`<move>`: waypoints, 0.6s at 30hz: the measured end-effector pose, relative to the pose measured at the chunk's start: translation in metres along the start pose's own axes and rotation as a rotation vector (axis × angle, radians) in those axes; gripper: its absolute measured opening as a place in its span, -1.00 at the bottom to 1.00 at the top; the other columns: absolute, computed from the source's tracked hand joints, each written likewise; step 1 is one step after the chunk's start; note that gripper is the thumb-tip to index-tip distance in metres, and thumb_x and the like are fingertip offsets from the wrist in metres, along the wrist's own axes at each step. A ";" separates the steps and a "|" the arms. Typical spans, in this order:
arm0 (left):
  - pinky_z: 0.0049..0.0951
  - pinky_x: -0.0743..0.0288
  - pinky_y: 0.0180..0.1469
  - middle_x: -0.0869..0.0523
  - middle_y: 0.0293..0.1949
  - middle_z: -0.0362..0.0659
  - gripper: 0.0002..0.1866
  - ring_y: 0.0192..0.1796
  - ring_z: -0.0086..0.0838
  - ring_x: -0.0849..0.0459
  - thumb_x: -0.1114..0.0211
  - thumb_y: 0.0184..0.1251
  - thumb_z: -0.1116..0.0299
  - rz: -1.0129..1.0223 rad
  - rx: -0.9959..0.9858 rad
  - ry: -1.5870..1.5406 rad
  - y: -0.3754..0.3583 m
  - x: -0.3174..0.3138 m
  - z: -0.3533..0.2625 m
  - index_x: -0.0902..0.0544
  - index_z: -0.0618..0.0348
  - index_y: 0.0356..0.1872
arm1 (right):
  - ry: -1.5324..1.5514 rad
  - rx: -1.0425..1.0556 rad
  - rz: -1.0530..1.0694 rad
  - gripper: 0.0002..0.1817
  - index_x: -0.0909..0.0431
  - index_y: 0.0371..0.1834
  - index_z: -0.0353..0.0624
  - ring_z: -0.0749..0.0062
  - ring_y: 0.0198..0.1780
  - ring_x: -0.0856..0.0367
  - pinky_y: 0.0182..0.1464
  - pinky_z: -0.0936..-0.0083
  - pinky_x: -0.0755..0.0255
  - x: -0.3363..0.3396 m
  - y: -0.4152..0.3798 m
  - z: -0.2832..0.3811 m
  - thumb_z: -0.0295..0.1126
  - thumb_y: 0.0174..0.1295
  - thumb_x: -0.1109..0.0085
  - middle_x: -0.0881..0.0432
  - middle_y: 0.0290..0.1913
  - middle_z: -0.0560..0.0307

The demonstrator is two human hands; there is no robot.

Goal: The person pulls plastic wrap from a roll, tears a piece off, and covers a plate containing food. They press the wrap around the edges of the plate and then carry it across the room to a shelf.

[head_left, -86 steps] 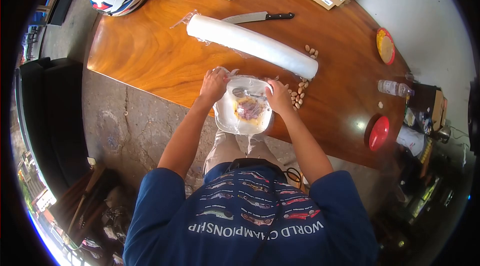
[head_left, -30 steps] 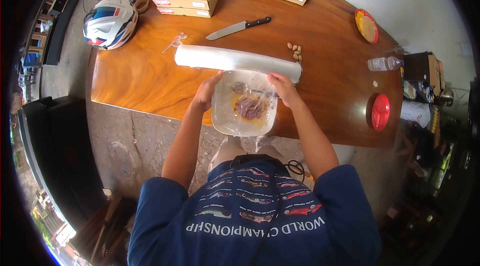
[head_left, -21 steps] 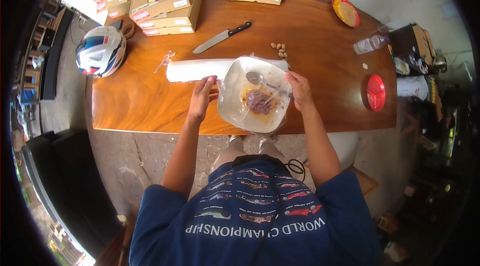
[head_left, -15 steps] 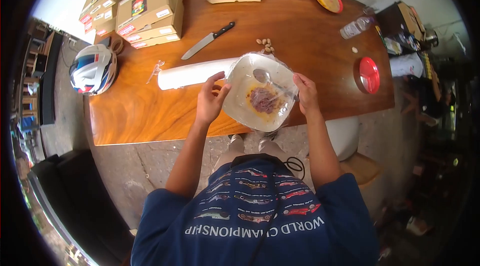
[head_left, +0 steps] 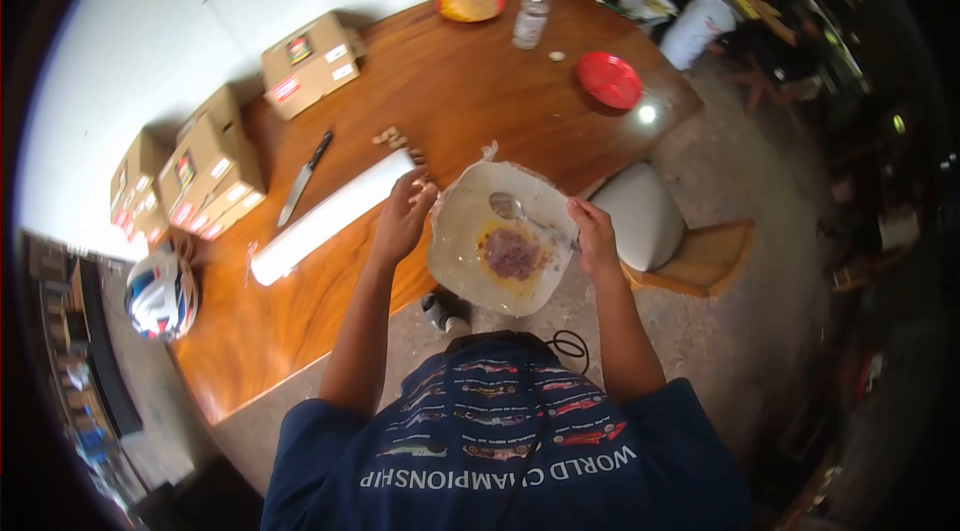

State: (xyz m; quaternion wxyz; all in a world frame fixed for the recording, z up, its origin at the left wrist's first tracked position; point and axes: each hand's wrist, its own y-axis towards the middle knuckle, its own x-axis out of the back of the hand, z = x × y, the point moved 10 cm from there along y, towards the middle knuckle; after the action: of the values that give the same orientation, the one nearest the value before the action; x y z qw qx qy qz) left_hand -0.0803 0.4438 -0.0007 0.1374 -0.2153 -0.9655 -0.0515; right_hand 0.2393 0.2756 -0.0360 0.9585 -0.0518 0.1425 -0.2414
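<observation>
A white squarish bowl [head_left: 455,246], covered with clear plastic wrap, is held up near the table's front edge. Inside it lie a spoon [head_left: 507,205] and a dark reddish-purple clump of food [head_left: 510,255] in yellowish oily liquid. My right hand [head_left: 597,236] grips the bowl's right rim, thumb on top, beside the spoon's handle. At the left rim is my left hand [head_left: 402,221], its fingers apart and slightly bent, fingertips close to the wrap's edge. A bunched bit of wrap sticks up at the far corner. Behind the left hand lies a white roll of plastic wrap [head_left: 330,218].
On the wooden table [head_left: 240,341] are a knife [head_left: 305,178], several brown nuts [head_left: 392,137], cardboard boxes [head_left: 310,66], a red plate [head_left: 609,81], a red-rimmed plate with yellow contents [head_left: 470,3] and a bottle [head_left: 531,19]. A helmet [head_left: 162,298] sits at left; a chair [head_left: 640,216] stands at right.
My view and body have turned to the right, so the table appears rotated. The bowl has moved off the table toward the chair, over the floor. My left hand's fingers have shifted along the left rim.
</observation>
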 end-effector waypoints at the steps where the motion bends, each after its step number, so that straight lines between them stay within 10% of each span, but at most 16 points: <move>1: -0.23 -0.56 0.38 -0.70 0.35 0.07 -0.47 0.40 -0.20 -0.66 -0.26 0.71 0.04 0.033 -0.110 -0.001 0.005 -0.027 -0.038 -0.59 0.20 0.45 | 0.008 0.026 -0.035 -0.63 -0.75 0.20 -0.37 0.59 0.04 -0.69 0.20 0.56 -0.52 0.027 -0.014 0.005 -0.24 0.64 -0.26 -0.82 0.02 0.19; 5: -0.28 -0.55 0.40 -0.66 0.42 0.05 -0.42 0.46 -0.20 -0.61 -0.26 0.71 -0.01 0.442 -0.458 0.134 0.022 -0.192 -0.122 -0.61 0.24 0.46 | 0.007 0.025 -0.196 -0.63 -0.76 0.19 -0.32 0.62 0.07 -0.65 0.21 0.56 -0.50 0.136 -0.076 0.009 -0.21 0.60 -0.31 -0.79 0.02 0.26; 10: -0.32 -0.60 0.25 -0.83 0.07 -0.09 -0.40 0.11 -0.38 -0.77 -0.24 0.71 -0.11 0.897 0.209 -0.181 -0.043 -0.390 -0.132 -0.74 0.29 0.29 | -0.001 0.152 -0.442 -0.64 -0.78 0.14 -0.33 0.62 0.01 -0.61 0.13 0.55 -0.49 0.288 -0.197 0.060 -0.22 0.56 -0.33 -0.76 -0.03 0.28; 18: -0.25 -0.66 0.23 -0.82 0.13 -0.06 -0.38 0.09 -0.28 -0.80 -0.22 0.70 -0.14 1.144 0.669 -0.431 -0.187 -0.673 -0.143 -0.70 0.29 0.30 | -0.017 0.103 -0.888 -0.60 -0.81 0.12 -0.33 0.57 -0.17 -0.56 -0.09 0.51 -0.46 0.514 -0.399 0.085 -0.18 0.49 -0.41 -0.76 -0.18 0.25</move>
State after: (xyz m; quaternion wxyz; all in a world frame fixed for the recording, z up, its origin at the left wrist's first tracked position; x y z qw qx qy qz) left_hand 0.4591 -0.0182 -0.0647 0.0074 -0.6416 -0.6701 0.3732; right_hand 0.5187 -0.3175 -0.0157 0.7645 -0.0622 0.0865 -0.6358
